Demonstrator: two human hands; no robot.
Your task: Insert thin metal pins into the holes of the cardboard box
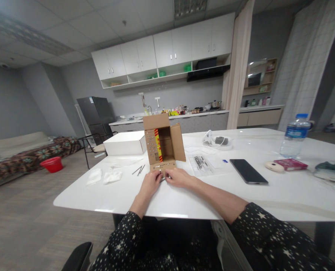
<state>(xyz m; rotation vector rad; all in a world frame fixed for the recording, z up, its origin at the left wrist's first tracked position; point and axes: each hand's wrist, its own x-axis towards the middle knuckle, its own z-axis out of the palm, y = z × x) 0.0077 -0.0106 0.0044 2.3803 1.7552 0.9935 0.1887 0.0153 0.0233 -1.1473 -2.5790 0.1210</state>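
We've got our left hand [153, 180] and right hand [176, 177] at the near flap [163, 165] of the open cardboard box [168, 146], mid white table [113, 197]. Fingertips narrow, nearly meeting; we can't tell what they hold. Metal tools [140, 170] just left, white box [124, 144] beyond. Clear case [209, 169] right, phone [248, 171] farther right.

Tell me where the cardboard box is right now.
In the head view, the cardboard box stands mid-picture on the white table, just beyond the left hand and right hand, to the right of the white box.
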